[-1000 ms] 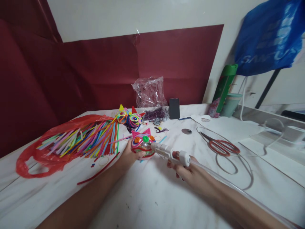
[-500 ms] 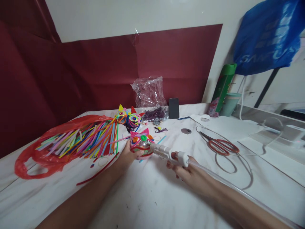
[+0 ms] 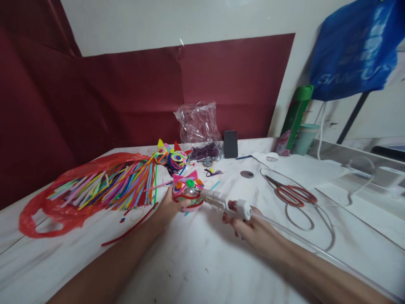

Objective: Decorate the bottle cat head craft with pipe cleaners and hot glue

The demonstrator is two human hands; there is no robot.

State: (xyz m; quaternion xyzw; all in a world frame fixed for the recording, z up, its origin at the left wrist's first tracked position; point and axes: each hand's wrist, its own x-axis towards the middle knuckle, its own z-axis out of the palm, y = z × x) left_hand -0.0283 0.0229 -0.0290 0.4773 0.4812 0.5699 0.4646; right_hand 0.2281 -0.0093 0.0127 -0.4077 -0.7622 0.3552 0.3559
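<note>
My left hand [image 3: 173,204] is closed round the left side of a small clear craft figure [image 3: 189,196] with pink pointed ears, orange and green round pieces and red trim. In my right hand [image 3: 245,223] is a white hot glue gun [image 3: 226,203], a long clear glue stick [image 3: 294,233] running out of its back. The gun's nozzle points left at the figure's right side; whether it touches cannot be made out. Just behind stand two finished-looking figures, one with yellow ears [image 3: 161,153] and one with red ears [image 3: 178,160].
Many coloured pipe cleaners [image 3: 107,185] lie on a red plastic bag [image 3: 27,217] at left. Orange-handled scissors [image 3: 294,194] and a looped cable [image 3: 332,236] lie at right. At the back are a clear plastic bag [image 3: 198,122], a dark phone [image 3: 230,144] and a green spray can [image 3: 294,120].
The glue gun and my right hand have shifted very slightly right and its nozzle sits a little higher on the figure. My left hand and the figure stay in place.
</note>
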